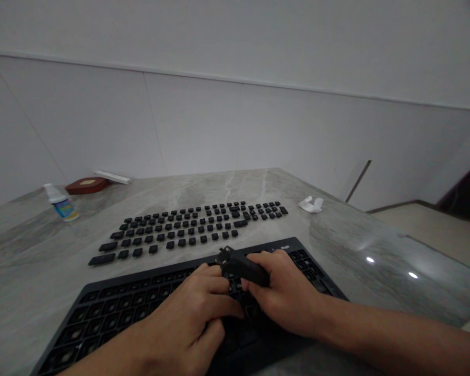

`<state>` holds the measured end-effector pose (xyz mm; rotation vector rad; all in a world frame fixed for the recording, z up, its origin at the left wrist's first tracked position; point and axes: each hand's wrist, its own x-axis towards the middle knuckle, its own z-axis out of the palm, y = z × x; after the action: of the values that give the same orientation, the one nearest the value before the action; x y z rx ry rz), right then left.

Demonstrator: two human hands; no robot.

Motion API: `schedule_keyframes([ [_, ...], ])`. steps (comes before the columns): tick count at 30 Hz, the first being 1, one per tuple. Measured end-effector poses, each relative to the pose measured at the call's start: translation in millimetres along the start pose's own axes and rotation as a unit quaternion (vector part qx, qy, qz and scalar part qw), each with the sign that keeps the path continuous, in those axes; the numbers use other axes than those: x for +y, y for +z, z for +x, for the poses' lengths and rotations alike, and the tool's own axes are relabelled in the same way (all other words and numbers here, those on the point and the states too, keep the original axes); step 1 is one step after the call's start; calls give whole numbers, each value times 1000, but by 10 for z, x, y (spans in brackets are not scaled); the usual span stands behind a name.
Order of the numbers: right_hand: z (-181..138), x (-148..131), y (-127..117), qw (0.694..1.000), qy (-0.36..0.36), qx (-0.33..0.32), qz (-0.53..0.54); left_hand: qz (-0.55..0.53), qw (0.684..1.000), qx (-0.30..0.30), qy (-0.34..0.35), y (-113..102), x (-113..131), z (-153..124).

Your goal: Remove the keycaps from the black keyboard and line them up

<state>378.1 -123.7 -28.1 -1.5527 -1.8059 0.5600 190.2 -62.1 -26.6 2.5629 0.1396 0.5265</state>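
A black keyboard frame with its keycaps off lies at the near edge of the marble table. Several loose black keycaps are laid out in rows behind it. My right hand is closed round a black keycap puller tool, held over the keyboard's middle. My left hand rests on the keyboard beside it, fingers curled and pinched at a spot just below the tool; what they hold is hidden.
A small bottle with a white cap and blue label stands at the far left. Behind it are a red-brown flat case and a white strip. A crumpled white tissue lies at the far right. White wall panels stand behind.
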Motion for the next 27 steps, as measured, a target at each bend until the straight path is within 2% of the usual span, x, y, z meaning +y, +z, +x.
schedule_keyframes([
  [8, -1, -6, 14, 1000, 0, -7, 8, 11, 1000, -10, 11, 6, -2, -12],
  [16, -17, 23, 14, 999, -41, -17, -20, 7, 1000, -10, 9, -8, 11, 18],
  [21, -6, 2, -7, 999, -44, -18, -22, 4, 1000, -10, 20, -7, 12, 14],
  [27, -17, -8, -9, 998, -56, 1, 0, 5, 999, 42, 30, -10, 28, -1],
])
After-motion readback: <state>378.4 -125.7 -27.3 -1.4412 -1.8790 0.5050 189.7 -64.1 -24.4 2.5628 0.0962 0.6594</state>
